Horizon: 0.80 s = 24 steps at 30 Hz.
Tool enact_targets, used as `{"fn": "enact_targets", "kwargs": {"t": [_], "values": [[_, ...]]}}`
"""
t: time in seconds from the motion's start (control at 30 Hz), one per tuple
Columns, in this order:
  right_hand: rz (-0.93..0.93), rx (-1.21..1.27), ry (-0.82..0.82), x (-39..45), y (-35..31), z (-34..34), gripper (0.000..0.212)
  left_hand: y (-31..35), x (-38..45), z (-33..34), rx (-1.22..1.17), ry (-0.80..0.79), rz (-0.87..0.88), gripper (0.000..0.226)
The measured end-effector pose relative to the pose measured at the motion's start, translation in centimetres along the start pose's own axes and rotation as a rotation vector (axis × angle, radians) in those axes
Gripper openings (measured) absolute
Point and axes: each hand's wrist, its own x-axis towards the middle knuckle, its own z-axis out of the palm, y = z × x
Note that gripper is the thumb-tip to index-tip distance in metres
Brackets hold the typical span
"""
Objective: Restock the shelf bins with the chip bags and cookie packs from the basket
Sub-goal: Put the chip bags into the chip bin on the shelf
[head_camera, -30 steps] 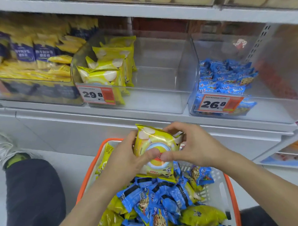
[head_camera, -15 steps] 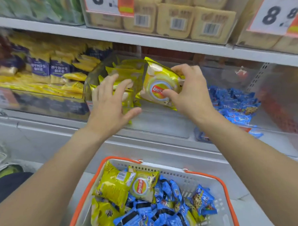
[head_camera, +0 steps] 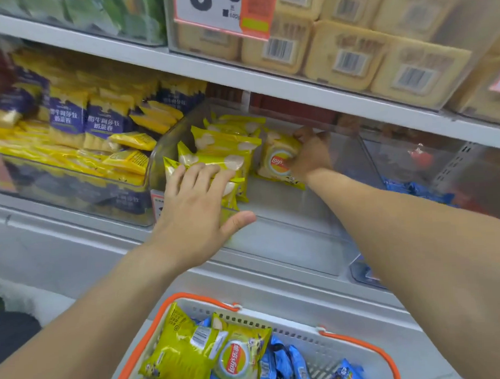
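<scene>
Head view: right hand (head_camera: 310, 155) grips chip bag (head_camera: 279, 162) inside bin (head_camera: 288, 242).

White metal shelf (head_camera: 274, 240), carrying a row of clear plastic bins. Left bin (head_camera: 71, 194) packed with yellow-and-purple snack packs (head_camera: 102, 124). Middle clear bin (head_camera: 288, 245), orange price tag on its front, holding yellow chip bags (head_camera: 221, 153) stood in a row at its left side, bare floor to their right. Right bin (head_camera: 364, 273) with blue cookie packs (head_camera: 415, 189). Upper shelf (head_camera: 238, 78) above, bearing a bin of pale yellow wrapped packs (head_camera: 349, 56) with barcodes.
</scene>
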Motion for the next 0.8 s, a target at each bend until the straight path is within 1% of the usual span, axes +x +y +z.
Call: {"fn": "enact_targets", "kwargs": {"t": [0.07, 0.13, 0.3, 0.4, 0.5, 0.57, 0.63, 0.7, 0.8], "values": [[-0.053, 0.019, 0.021, 0.9, -0.1, 0.7, 0.051, 0.0, 0.0, 0.1, 0.014, 0.0, 0.0, 0.081], [-0.065, 0.032, 0.052, 1.4, -0.2, 1.4, 0.048, 0.1, 0.0, 0.2, 0.018, -0.003, -0.004, 0.081], [-0.118, 0.019, -0.009, 1.8, 0.7, 3.1, 0.048, -0.1, 0.0, 0.5, 0.041, -0.003, 0.0, 0.078], [-0.151, 0.033, -0.015, 2.0, 1.0, 3.5, 0.047, 0.0, 0.1, 0.5, 0.041, -0.008, -0.003, 0.077], [-0.135, 0.065, -0.016, 1.9, 0.9, 3.7, 0.048, 0.0, -0.1, 0.4, 0.025, -0.008, 0.004, 0.076], [-0.093, 0.061, -0.039, 1.8, 0.9, 3.7, 0.053, 0.0, -0.1, 0.3, 0.02, -0.02, 0.01, 0.076], [-0.054, -0.07, -0.072, 1.6, 0.7, 3.3, 0.058, -0.1, -0.1, 0.3, 0.012, -0.027, 0.012, 0.076], [-0.022, -0.152, -0.154, 1.3, 0.4, 2.5, 0.066, -0.1, -0.1, 0.2, 0.012, -0.015, 0.009, 0.076], [0.002, -0.185, -0.287, 0.8, -0.2, 0.7, 0.086, -0.2, -0.1, 0.2, 0.005, -0.004, 0.013, 0.076]]}}
